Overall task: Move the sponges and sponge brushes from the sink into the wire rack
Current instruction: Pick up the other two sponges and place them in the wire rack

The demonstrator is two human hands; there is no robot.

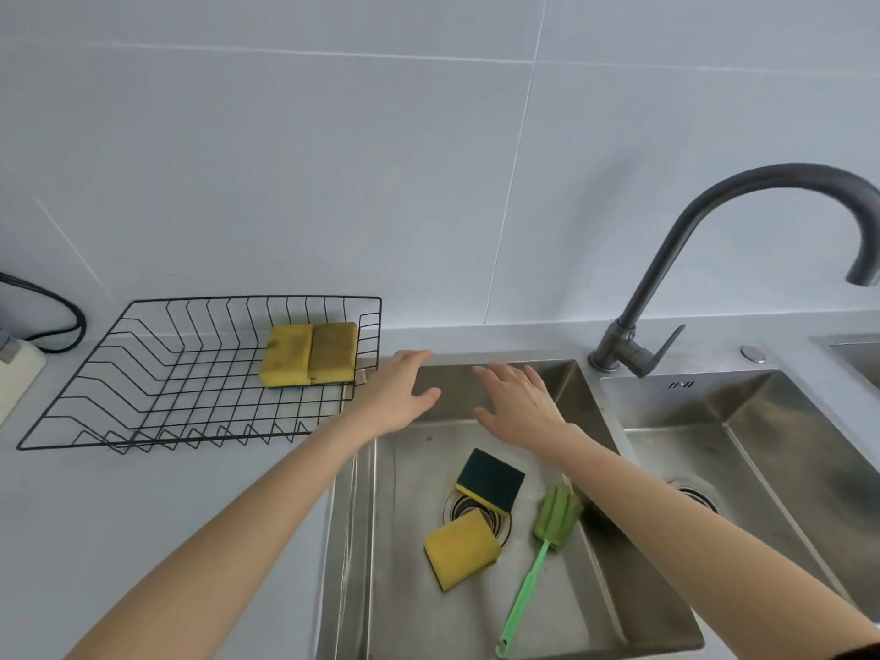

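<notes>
Two yellow sponges (308,353) lie side by side in the back right corner of the black wire rack (143,373) on the counter. In the steel sink (562,388) a sponge with its dark green side up (493,478) and a yellow sponge (461,547) rest by the drain. A green sponge brush (547,535) lies to their right, handle toward me. My left hand (395,397) hovers open over the sink's back left corner, next to the rack. My right hand (519,404) hovers open above the sink, empty.
A dark curved faucet (743,240) stands behind the sink on the right, its spout over a second basin (762,445). A black cable (57,316) and a pale plug block (14,364) sit at the far left. Grey counter surrounds the rack.
</notes>
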